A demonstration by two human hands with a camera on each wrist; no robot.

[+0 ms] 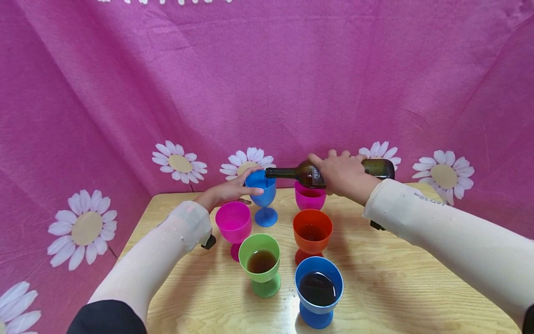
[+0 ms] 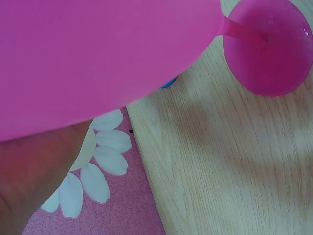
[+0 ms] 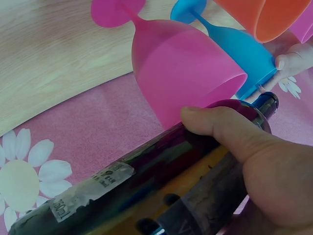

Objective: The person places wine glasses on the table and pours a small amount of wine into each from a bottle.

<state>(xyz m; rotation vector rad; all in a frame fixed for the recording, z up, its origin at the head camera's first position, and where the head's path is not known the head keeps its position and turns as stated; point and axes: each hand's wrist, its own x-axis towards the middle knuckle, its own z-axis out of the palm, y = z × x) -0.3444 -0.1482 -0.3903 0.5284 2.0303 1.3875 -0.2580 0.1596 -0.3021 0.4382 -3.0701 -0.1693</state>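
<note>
My right hand (image 1: 344, 174) grips a dark glass wine bottle (image 1: 283, 173) around its body, and the bottle lies nearly level. Its mouth is at the rim of a blue goblet (image 1: 266, 200) at the back of the table, and a thin dark stream drops inside. Thumb and fingers of my left hand (image 1: 233, 188) hold that goblet's bowl from the left; its foot is on the table. In the right wrist view the bottle (image 3: 146, 171) crosses in front of a pink goblet (image 3: 181, 68), with the blue goblet (image 3: 244, 56) beyond.
A pink goblet (image 1: 233, 222) stands close by my left wrist, and another pink goblet (image 1: 310, 200) is under the bottle. Nearer are an orange goblet (image 1: 313, 225), a green goblet (image 1: 259, 264) and a second blue goblet (image 1: 319, 285), these three with dark liquid. A pink flowered cloth (image 1: 292, 93) hangs behind the wooden table (image 1: 409, 269).
</note>
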